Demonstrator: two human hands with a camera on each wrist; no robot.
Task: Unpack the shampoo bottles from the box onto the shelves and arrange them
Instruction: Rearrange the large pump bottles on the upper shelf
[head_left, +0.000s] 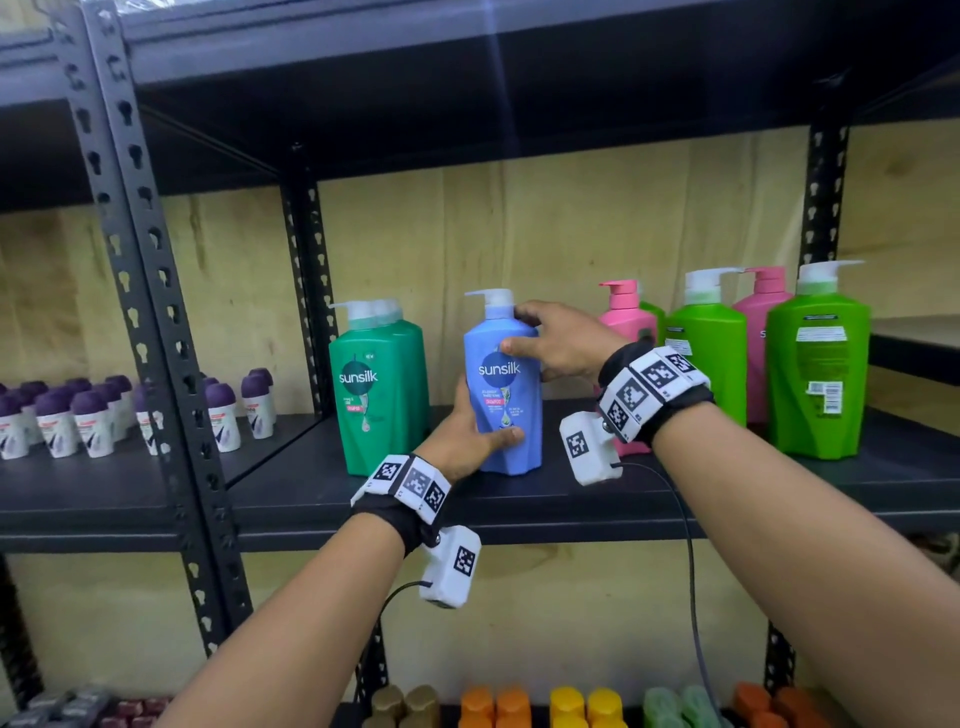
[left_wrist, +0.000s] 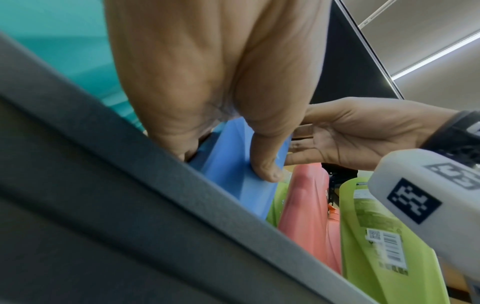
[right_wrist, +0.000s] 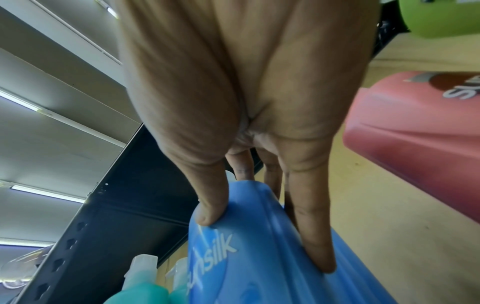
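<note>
A blue Sunsilk pump bottle (head_left: 503, 384) stands upright on the dark middle shelf (head_left: 311, 493), label facing me. My left hand (head_left: 470, 434) grips its lower left side, thumb across the front near the base; the thumb (left_wrist: 265, 164) shows on the blue bottle (left_wrist: 233, 164) in the left wrist view. My right hand (head_left: 550, 340) holds the upper right shoulder, thumb on the front and fingers reaching behind by the pump neck. In the right wrist view its thumb (right_wrist: 210, 211) and a finger pinch the blue bottle (right_wrist: 259, 257). No box is in view.
Teal-green Sunsilk bottles (head_left: 379, 389) stand just left of the blue one. Pink (head_left: 623, 317) and lime-green bottles (head_left: 815, 374) fill the shelf's right part. Small purple-capped roll-ons (head_left: 93, 421) sit on the neighbouring left shelf. Coloured caps (head_left: 587, 701) line the shelf below. A shelf board hangs overhead.
</note>
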